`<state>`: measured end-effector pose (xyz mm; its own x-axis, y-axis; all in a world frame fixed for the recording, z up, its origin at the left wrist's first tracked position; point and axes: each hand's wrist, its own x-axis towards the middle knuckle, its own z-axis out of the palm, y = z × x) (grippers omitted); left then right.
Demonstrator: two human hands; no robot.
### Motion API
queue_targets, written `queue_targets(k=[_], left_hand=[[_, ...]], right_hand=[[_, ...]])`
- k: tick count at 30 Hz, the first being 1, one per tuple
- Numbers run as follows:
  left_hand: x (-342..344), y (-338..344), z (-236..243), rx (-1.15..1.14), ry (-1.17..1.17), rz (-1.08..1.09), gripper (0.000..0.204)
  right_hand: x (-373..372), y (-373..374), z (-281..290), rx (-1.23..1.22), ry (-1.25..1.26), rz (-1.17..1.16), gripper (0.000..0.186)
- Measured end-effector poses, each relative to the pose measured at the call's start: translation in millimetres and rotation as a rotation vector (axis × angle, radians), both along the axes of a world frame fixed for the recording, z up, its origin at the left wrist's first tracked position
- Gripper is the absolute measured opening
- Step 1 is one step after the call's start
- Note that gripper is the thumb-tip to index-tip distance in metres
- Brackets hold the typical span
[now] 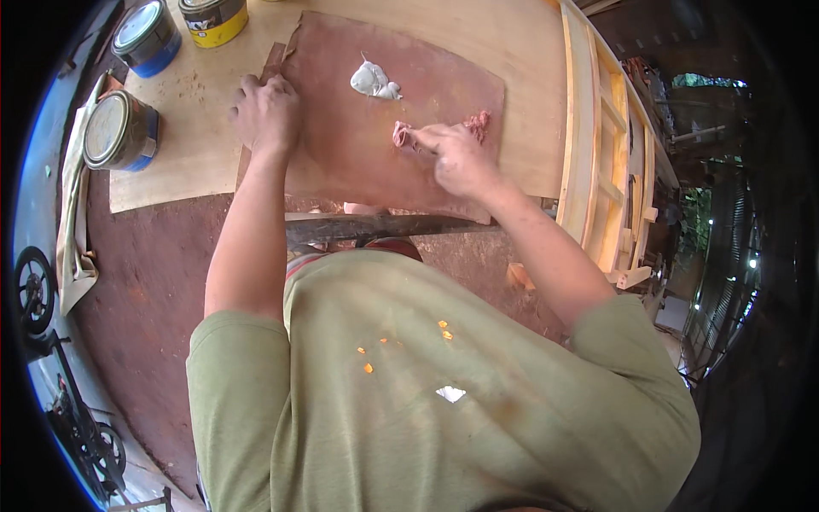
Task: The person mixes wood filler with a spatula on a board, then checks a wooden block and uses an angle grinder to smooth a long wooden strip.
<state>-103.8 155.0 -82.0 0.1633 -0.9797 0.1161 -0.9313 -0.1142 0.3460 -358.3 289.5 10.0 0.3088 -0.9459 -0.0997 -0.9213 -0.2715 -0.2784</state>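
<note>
The pinkish putty lump point(401, 134) lay on the reddish board point(341, 145), pinched in the right hand's point(456, 158) closed grip, with the white blob point(374, 81) just beyond it. The left hand point(266, 111) pressed flat on the board's left edge, farther off.

From up here I see my left hand point(266, 111) laid palm-down with the knuckles up and the fingers curled loosely at its far edge — its wrist runs straight and the bare forearm drops almost vertically back to a short green sleeve. My right hand point(456, 154) sits off to that hand's right and a little nearer me, fingers bunched and pointing left in a pinch, thumb tucked under. Its forearm angles out to the lower right — elbow bent — toward the other sleeve.
</note>
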Motion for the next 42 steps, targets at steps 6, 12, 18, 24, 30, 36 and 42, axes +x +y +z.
queue_targets(k=[6, 12, 18, 24, 30, 36, 42], left_hand=[[2, -1, 2, 0.058, -0.059, 0.01, 0.04], [1, -2, 1, 0.002, -0.026, 0.0, 0.036], [1, 0, 1, 0.031, -0.016, 0.009, 0.035], [1, -2, -1, -0.023, 0.014, 0.002, 0.035], [2, -1, -4, -0.036, 0.029, 0.018, 0.035], [3, 0, 0, 0.012, 0.026, 0.012, 0.036], [2, -2, -3, 0.019, 0.042, 0.021, 0.036]], right_hand=[[13, 10, -4, 0.267, 0.183, 0.011, 0.049], [7, -31, 2, 0.065, 0.087, 0.033, 0.049], [19, 1, -4, 0.226, 0.243, 0.034, 0.048], [4, -45, 11, 0.099, 0.029, 0.065, 0.052], [10, -12, 3, 0.241, 0.161, 0.05, 0.058], [30, -34, 27, 0.292, 0.275, 0.025, 0.053], [13, 0, -2, 0.207, 0.345, 0.213, 0.032]])
